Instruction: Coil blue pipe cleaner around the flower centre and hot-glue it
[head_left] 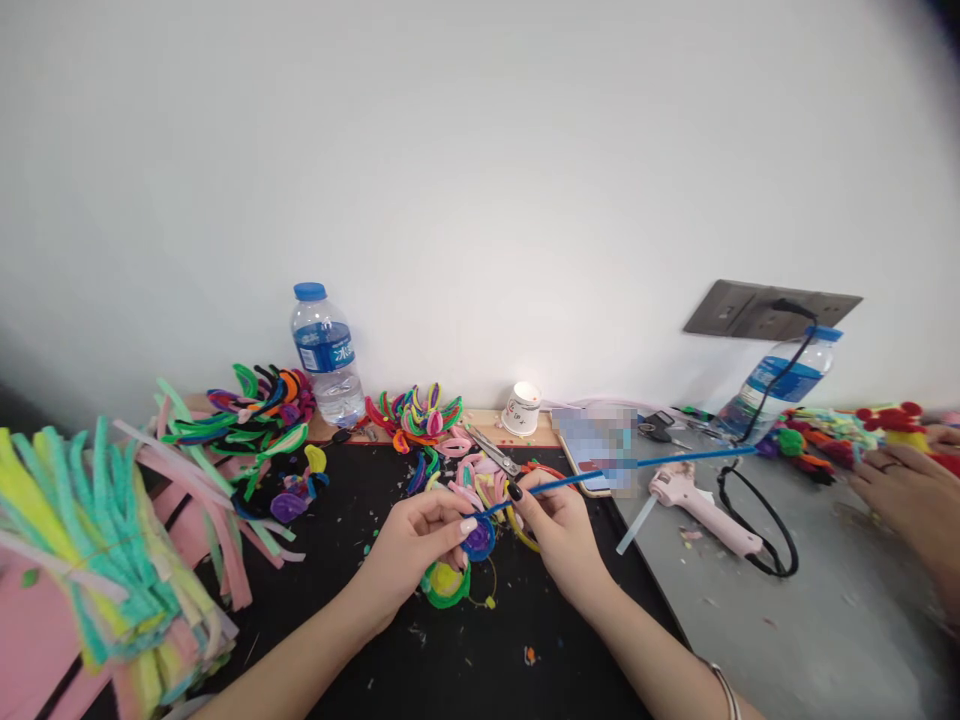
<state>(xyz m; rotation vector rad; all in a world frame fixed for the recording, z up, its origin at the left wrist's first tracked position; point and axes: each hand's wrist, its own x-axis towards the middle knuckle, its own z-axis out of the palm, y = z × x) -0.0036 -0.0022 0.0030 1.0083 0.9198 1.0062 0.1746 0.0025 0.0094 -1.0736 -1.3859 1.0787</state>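
A long blue pipe cleaner (675,459) stretches between my hands and sticks out far to the right. My left hand (416,545) pinches its near end between thumb and fingers. Farther along, my right hand (559,530) grips it with thumb and forefinger. Just behind and below my fingers show a coiled blue and purple disc (478,540) and a green-rimmed disc with a yellow middle (447,582); whether the left hand also holds them I cannot tell. Beyond the hands lie scissors (493,450) among pink and yellow pipe cleaner pieces.
Bundled pipe cleaners (112,540) fill the left. A water bottle (326,355), a paper cup (521,408) and a phone (589,445) stand or lie along the wall. On the right are a pink glue gun (705,510) with its cord, a second bottle (780,380) and another person's hand (907,490).
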